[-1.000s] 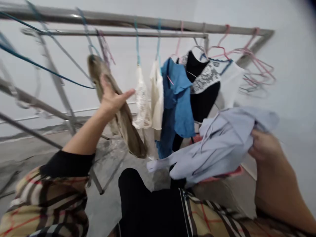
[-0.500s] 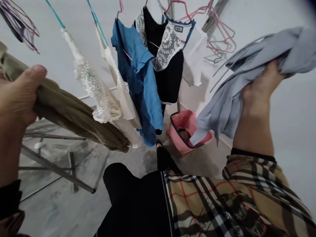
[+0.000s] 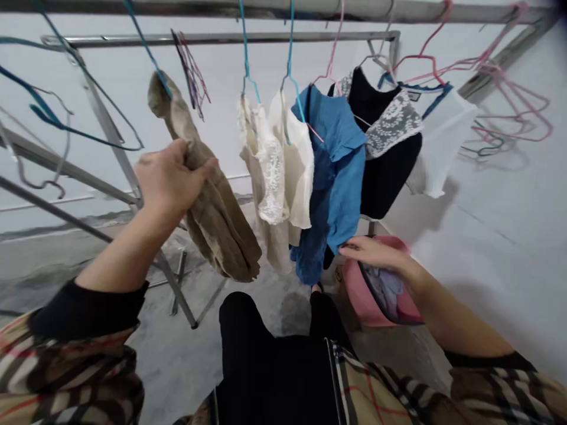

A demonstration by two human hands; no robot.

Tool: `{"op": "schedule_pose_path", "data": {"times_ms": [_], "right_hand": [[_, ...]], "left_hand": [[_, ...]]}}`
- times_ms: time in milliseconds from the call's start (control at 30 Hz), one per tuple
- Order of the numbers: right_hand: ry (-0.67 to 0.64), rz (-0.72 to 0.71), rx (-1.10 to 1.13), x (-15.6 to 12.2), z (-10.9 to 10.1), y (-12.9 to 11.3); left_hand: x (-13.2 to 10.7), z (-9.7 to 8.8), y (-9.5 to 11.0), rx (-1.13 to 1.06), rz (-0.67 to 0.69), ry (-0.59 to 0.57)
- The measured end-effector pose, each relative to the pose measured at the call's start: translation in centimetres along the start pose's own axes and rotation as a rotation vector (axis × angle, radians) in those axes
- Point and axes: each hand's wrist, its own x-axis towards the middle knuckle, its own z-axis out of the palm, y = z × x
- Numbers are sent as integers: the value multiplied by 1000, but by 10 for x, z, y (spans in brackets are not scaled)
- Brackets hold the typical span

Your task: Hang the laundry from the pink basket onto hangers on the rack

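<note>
Looking down past our plaid jacket (image 3: 381, 389) and black trousers (image 3: 274, 378), we find both hands at a row of hung clothes. Our left hand (image 3: 166, 180) is closed round the upper part of the brown garment (image 3: 225, 230), which hangs aslant below a teal hanger (image 3: 148, 50). Our right hand (image 3: 376, 252) meets the lower edge of the blue garment (image 3: 348, 203) with its fingertips; whether they pinch the cloth, we cannot tell. For sound handling, we judge, the left grip should be snug but gentle, lest the hanger be dragged askew, and the right should treat the edge lightly, without tugging. Beneath the right forearm stands a pink basket (image 3: 361, 301) holding grey-blue cloth (image 3: 387, 289). Between the hands hangs a lace-trimmed cream garment (image 3: 272, 186); we should keep our fingers clear of its lace, which could snag. Beyond the blue garment hang a black garment (image 3: 392, 183) and a white top (image 3: 436, 159), near pink hangers (image 3: 485, 62). A metal rail (image 3: 186, 9) crosses above; a pale wall (image 3: 487, 248) lies behind.
</note>
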Motion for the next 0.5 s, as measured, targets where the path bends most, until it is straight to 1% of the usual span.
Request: {"op": "schedule_pose_path", "data": {"times_ms": [67,100,133,200,267,333,400,500], "right_hand": [[-198,-172,-122,12,25,-38],[-261,-262,-156,18,36,-57],[-313,-350,-177,24,45,-75],[-362,-515,-191,36,61,-105],[-349,-631,-169,50,74,-131],[-312,-692,-104,66,86,-151],[-282,-694,3,82,97,-167],[-208,-637,179,102,111,-186]], "left_hand": [[-8,-6,1,76,35,-17],[-12,-9,1,99,71,-26],[-17,-10,0,121,102,-17],[-25,-11,-4,158,157,21],[-31,-10,-9,175,193,62],[-36,-9,-15,172,225,53],[-39,-8,-19,158,251,9],[-44,-8,-25,131,274,-23]]}}
